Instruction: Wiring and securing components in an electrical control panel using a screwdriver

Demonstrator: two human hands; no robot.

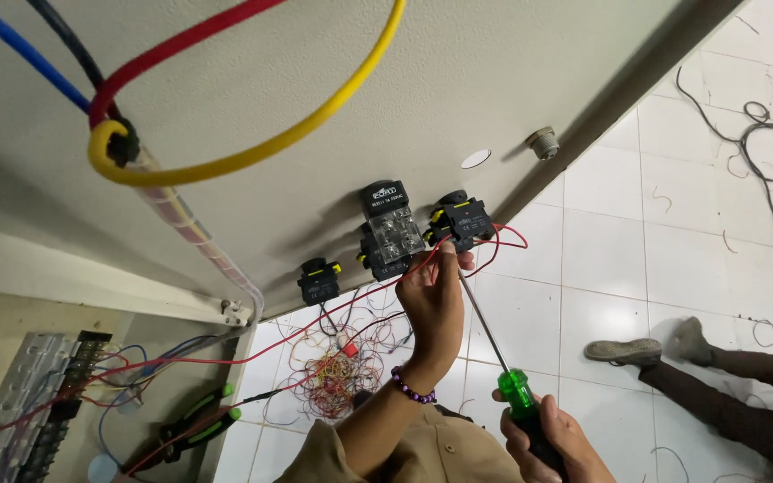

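My left hand (431, 300) reaches up to a black and yellow switch block (462, 219) on the inside of an open cabinet door (333, 98), pinching a thin red wire (494, 246) at its terminal. A purple bead bracelet sits on that wrist. My right hand (552, 438) grips the green and black handle of a long screwdriver (494, 344); its shaft runs up to the same block. Beside it are a taller black block with a clear cover (390, 233) and a small black and yellow block (318, 280).
Thick red, yellow, blue and black cables (225, 161) loop across the door. Terminal strips with wires (38, 394) sit in the cabinet at lower left. Green-handled pliers (199, 420) and wire scraps (337, 371) lie on the white tiled floor. Another person's legs (709, 376) stretch out at right.
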